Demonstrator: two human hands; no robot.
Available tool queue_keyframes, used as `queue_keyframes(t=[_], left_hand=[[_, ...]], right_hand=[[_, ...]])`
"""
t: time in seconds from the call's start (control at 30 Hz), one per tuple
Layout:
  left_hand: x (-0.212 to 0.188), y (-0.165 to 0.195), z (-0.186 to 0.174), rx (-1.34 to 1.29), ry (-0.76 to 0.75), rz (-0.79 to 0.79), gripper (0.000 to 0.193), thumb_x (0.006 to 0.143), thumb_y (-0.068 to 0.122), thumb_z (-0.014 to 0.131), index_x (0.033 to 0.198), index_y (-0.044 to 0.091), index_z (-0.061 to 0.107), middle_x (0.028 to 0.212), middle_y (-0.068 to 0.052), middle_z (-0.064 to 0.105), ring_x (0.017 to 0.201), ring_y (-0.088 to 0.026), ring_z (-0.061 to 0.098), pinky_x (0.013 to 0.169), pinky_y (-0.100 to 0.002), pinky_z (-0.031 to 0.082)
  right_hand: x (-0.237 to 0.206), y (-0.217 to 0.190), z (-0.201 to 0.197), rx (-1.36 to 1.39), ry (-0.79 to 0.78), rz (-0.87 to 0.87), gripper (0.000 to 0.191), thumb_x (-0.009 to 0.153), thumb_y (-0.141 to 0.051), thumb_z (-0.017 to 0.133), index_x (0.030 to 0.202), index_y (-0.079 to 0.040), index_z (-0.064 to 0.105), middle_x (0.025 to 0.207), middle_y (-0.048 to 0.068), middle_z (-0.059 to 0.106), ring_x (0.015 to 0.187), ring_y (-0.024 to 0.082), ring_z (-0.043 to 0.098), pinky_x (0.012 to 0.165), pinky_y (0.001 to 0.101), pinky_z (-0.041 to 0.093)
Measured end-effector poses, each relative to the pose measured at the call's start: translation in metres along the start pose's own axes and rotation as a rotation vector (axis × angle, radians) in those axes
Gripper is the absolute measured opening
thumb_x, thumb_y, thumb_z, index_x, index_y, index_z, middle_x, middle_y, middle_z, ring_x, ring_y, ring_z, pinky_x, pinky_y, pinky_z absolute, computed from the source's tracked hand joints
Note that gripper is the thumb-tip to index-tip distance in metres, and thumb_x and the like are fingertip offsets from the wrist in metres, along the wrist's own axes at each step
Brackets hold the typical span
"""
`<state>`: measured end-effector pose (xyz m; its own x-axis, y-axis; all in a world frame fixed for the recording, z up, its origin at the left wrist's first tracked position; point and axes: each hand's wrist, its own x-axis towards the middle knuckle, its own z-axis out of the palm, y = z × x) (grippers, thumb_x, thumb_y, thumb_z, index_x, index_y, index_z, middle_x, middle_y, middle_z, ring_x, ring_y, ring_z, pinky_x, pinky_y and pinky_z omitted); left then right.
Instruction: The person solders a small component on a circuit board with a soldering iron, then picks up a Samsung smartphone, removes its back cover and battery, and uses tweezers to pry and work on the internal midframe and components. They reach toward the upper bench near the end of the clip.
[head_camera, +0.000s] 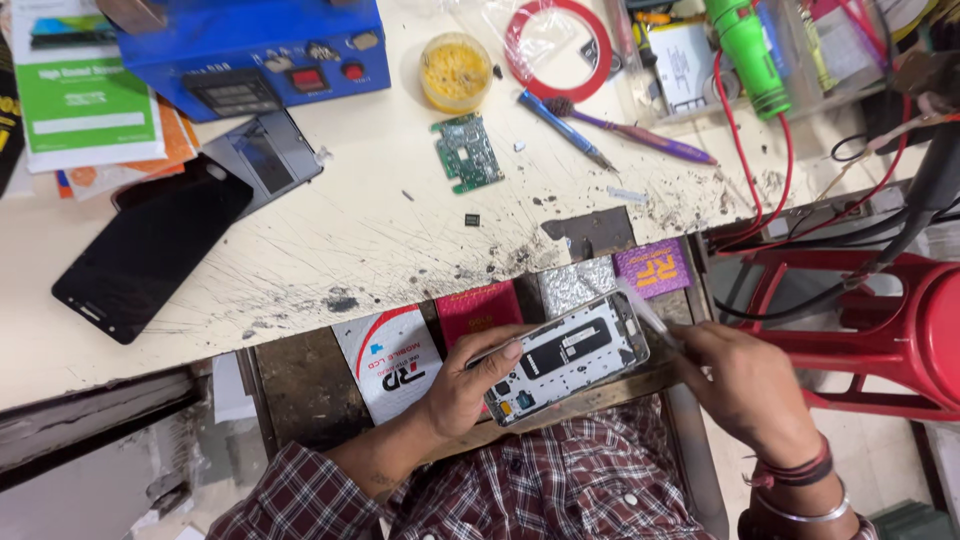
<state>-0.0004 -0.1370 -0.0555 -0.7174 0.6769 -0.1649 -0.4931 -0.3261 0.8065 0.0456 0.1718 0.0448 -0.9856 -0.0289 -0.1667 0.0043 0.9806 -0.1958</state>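
The left hand (462, 385) grips the opened smartphone (570, 357) by its long edges, over the open drawer (300, 385). The right hand (745, 385) pinches a thin tool (645, 312) (blurred) at its corner. The phone looks light, stiff and fragile; holding the frame seems safest.

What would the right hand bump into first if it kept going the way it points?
Most likely the opened phone held by the left hand. The right hand points up-left, its blurred thin tool already at the phone's top corner.

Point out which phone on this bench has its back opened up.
The opened phone in the left hand, with battery and boards showing; the black phone lies closed on the bench, untouched.
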Motion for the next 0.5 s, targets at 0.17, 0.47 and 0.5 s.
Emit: queue_keyframes(t=[0.17, 0.47, 0.5], left_hand=[[0.001, 0.003, -0.001, -0.087, 0.036, 0.016, 0.045, 0.106, 0.029, 0.056, 0.134, -0.004, 0.065, 0.11, -0.014, 0.077, 0.097, -0.017, 0.074, 0.085, -0.031, 0.06], [0.013, 0.024, -0.007, -0.196, 0.001, -0.129, 0.043, 0.102, 0.032, 0.057, 0.13, 0.0, 0.065, 0.107, -0.013, 0.077, 0.092, -0.021, 0.074, 0.083, -0.033, 0.06], [0.015, 0.026, -0.01, -0.247, -0.027, -0.152, 0.044, 0.1, 0.033, 0.057, 0.129, 0.001, 0.064, 0.106, -0.013, 0.076, 0.09, -0.023, 0.075, 0.082, -0.035, 0.061]], right_hand=[[0.029, -0.022, -0.041, -0.099, 0.006, -0.115, 0.045, 0.074, -0.032, 0.081, 0.118, -0.02, 0.077, 0.093, 0.009, 0.075, 0.078, 0.032, 0.072, 0.062, 0.0429, 0.057], [0.28, -0.042, -0.151, 0.031, 0.566, -0.526, 0.025, 0.095, -0.018, 0.083, 0.113, -0.003, 0.076, 0.095, 0.017, 0.074, 0.08, 0.029, 0.073, 0.068, 0.0404, 0.056], [0.323, -0.045, -0.157, 0.142, 0.592, -0.545, 0.022, 0.1, -0.017, 0.081, 0.115, -0.003, 0.074, 0.1, 0.015, 0.075, 0.086, 0.026, 0.075, 0.072, 0.0385, 0.058]])
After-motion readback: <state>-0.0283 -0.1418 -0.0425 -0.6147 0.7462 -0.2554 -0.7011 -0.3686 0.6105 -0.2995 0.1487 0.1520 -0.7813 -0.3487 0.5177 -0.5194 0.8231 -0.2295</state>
